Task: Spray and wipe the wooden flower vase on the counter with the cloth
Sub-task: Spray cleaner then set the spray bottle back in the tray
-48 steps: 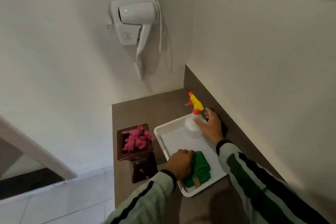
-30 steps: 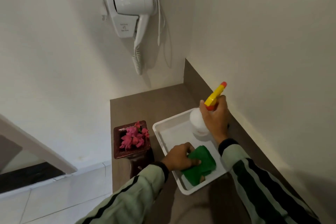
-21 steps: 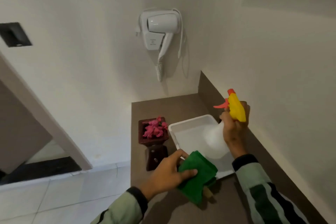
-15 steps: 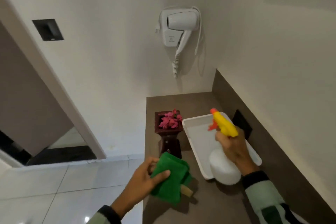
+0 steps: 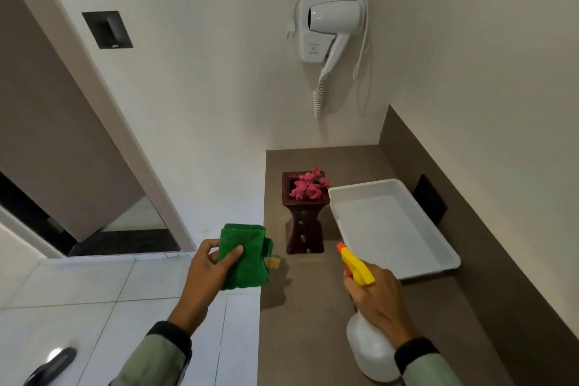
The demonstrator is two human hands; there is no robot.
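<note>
A dark wooden flower vase [image 5: 304, 222] with pink flowers stands upright on the brown counter [image 5: 307, 316], just left of the white tray. My left hand [image 5: 205, 276] grips a folded green cloth [image 5: 244, 255] over the counter's left edge, left of the vase. My right hand [image 5: 377, 299] holds a white spray bottle [image 5: 368, 345] by its neck. Its yellow head with an orange nozzle points toward the vase from the front right, a short gap away.
A white tray [image 5: 435, 263] lies on the counter to the right of the vase. A white hair dryer [image 5: 327, 31] hangs on the back wall. A dark socket plate [image 5: 429, 197] sits on the right backsplash. White tiled floor [image 5: 94, 307] lies left of the counter.
Both hands lifted the cloth and the spray bottle out of the tray and drew them back toward me. The bottle's nozzle now points at the vase. The view swung left.
</note>
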